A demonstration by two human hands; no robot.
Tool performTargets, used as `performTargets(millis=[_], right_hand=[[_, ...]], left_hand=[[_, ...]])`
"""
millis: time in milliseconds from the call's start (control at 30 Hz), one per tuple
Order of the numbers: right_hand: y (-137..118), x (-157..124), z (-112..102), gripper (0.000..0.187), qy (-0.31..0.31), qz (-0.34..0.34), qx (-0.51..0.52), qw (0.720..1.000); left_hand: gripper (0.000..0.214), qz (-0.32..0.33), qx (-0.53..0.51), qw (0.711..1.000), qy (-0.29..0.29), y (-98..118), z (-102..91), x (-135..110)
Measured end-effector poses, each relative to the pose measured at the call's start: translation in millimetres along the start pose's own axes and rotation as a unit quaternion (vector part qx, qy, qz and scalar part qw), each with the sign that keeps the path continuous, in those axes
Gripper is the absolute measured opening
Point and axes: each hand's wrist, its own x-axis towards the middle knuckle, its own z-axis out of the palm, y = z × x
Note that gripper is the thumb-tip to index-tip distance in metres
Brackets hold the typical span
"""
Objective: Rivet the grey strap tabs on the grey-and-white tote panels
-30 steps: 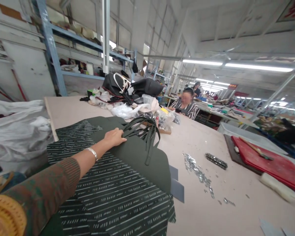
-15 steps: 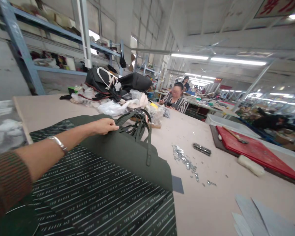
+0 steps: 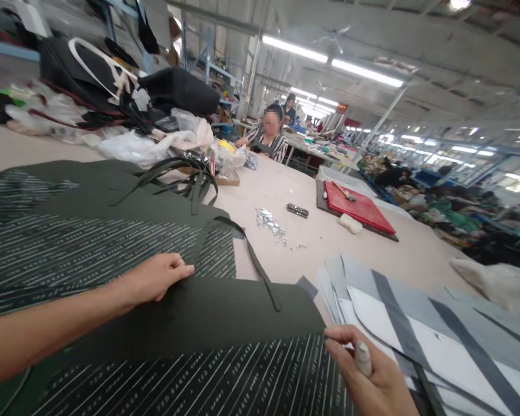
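Observation:
A dark green bag panel (image 3: 242,309) with a black lining (image 3: 225,381) printed in white lines and lettering lies in front of me. My left hand (image 3: 162,278) is closed on its top edge, by the base of a thin green strap handle (image 3: 257,263). At the panel's right corner, my right hand (image 3: 368,370) pinches the edge between thumb and finger. A grey, pen-like stick (image 3: 363,357) pokes out from between the right hand's fingers. Beyond the left hand lies another green panel (image 3: 86,190) with the same lining, its straps (image 3: 195,179) bunched behind it.
Grey and white cut pieces (image 3: 398,312) are stacked at the right. Small silver metal parts (image 3: 271,225) lie scattered mid-table, near a red board (image 3: 357,209) with a hammer (image 3: 344,192). Black bags (image 3: 177,89) and plastic wrap fill the back left. A person (image 3: 268,136) sits across the table.
My left hand has come nearer, drawing one green panel off the other towards me. The right hand has entered at the panel's right corner. The view has turned to the right.

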Motion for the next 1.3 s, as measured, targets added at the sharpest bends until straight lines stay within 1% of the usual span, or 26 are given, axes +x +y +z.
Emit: performTargets(millis=[67,133,167,200,267,333,400,467,567,633,700,800,900,1000,1067,1200,1300], right_hand=[[3.0,-8.5,6.9,0.028,-0.054,0.009,0.002,0.999],[4.4,-16.5,19.9,0.025,-0.116,0.028,0.014,0.993],[3.9,-19.8,28.1,0.022,-0.144,0.042,0.022,0.988],[2.7,-22.4,37.0,0.019,-0.167,0.055,0.031,0.984],[-0.8,-25.2,54.8,0.012,-0.204,0.077,0.051,0.975],[-4.4,-25.0,70.4,0.008,-0.229,0.093,0.064,0.967],[-7.0,-23.0,81.6,0.009,-0.247,0.099,0.064,0.962],[-8.5,-20.5,88.0,0.011,-0.257,0.099,0.056,0.96],[-9.4,-17.9,92.0,0.013,-0.257,0.098,0.036,0.961],[-10.0,-16.9,93.4,0.014,-0.256,0.098,0.021,0.961],[-11.1,-16.2,94.8,0.014,-0.257,0.096,0.008,0.962],[-13.3,-15.5,96.8,0.013,-0.261,0.089,-0.009,0.961],[-14.6,-16.0,98.1,0.013,-0.263,0.074,-0.025,0.962],[-14.0,-17.9,98.5,0.014,-0.262,0.06,-0.041,0.962],[-12.6,-19.5,98.8,0.014,-0.262,0.049,-0.048,0.963],[-8.5,-22.3,99.7,0.014,-0.255,0.026,-0.048,0.965],[-6.3,-23.1,100.3,0.014,-0.248,0.007,-0.042,0.968]], left_hand=[[0.038,0.036,0.052,0.998,0.018,-6.9,16.8,-7.7],[0.041,0.105,0.123,0.986,0.035,-5.7,24.4,-12.3],[0.041,0.137,0.156,0.978,0.028,-1.7,26.4,-12.9],[0.041,0.16,0.182,0.97,0.008,4.1,28.0,-12.2],[0.041,0.175,0.22,0.958,-0.056,18.8,32.0,-7.9],[0.046,0.176,0.255,0.946,-0.102,33.1,37.6,-0.6],[0.048,0.168,0.277,0.937,-0.133,43.3,43.5,8.4],[0.049,0.156,0.285,0.934,-0.149,49.1,48.0,17.6],[0.045,0.145,0.285,0.932,-0.17,54.1,51.0,30.9],[0.038,0.148,0.279,0.929,-0.194,57.8,51.4,39.7],[0.03,0.146,0.265,0.925,-0.232,62.0,51.4,48.6],[0.026,0.125,0.234,0.918,-0.296,67.4,51.2,60.0],[0.024,0.108,0.183,0.919,-0.332,70.6,51.9,65.1],[0.019,0.075,0.11,0.916,-0.379,73.7,55.3,65.9],[0.02,0.049,0.083,0.901,-0.424,76.6,59.7,66.6],[0.022,0.018,0.078,0.86,-0.503,82.6,70.6,66.4],[0.014,-0.018,0.053,0.83,-0.556,84.4,76.7,60.9]])
